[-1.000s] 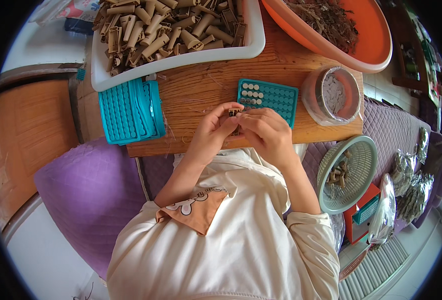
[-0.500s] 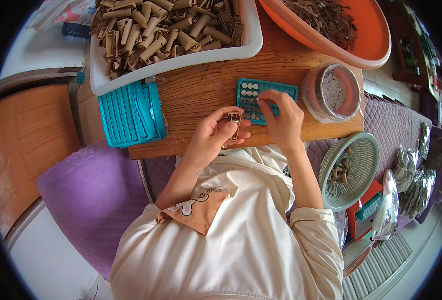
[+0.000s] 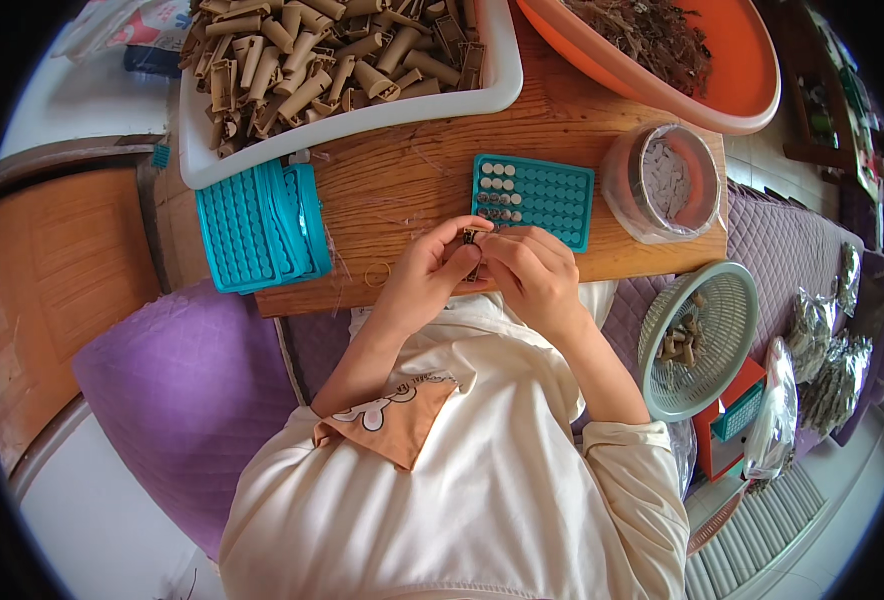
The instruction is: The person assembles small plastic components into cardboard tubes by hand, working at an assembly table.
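Both grips, left hand [image 3: 427, 272] and right hand [image 3: 529, 272], pinch one small brown tube [image 3: 471, 240] beside teal tray [image 3: 534, 198].

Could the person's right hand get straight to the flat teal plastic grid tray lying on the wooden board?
Probably yes: the right hand sits just below the flat teal plastic grid tray, nothing lying between, though both hands pinch a small brown piece.
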### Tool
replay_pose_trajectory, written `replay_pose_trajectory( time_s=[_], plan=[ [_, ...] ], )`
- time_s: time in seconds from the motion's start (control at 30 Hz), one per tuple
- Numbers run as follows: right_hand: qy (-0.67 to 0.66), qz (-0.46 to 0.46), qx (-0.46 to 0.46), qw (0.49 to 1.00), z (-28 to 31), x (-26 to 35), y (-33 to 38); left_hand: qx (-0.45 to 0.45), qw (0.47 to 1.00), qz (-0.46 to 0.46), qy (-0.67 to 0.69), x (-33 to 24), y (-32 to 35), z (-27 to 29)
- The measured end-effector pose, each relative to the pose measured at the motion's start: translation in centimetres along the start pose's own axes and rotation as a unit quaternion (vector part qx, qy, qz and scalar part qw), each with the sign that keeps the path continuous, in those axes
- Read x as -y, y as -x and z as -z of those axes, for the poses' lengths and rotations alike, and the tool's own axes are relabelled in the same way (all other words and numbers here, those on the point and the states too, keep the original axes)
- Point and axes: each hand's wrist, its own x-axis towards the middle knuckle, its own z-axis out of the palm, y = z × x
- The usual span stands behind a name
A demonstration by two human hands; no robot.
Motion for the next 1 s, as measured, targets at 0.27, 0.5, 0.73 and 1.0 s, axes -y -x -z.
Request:
replay_pose_trajectory(
  time_s=[0.27,0.5,0.73,1.0],
  plan=[
    [0.008,-0.255,-0.035,0.966,0.0,-3.0,-0.2,-0.027,0.999,0.036,0.008,0.1,0.4,0.6],
    [0.164,-0.147,0.105,0.97,0.3,-3.8,-0.5,-0.017,0.999,0.031,0.011,-0.9,0.4,0.2],
    [0.012,-0.118,-0.043,0.992,1.1,0.9,-0.9,-0.005,0.998,0.028,0.059,-0.8,0.4,-0.1],
    [-0.043,-0.085,-0.044,0.994,0.3,1.4,0.0,-0.003,0.999,0.026,0.037,-0.7,0.5,-0.6]
  ],
)
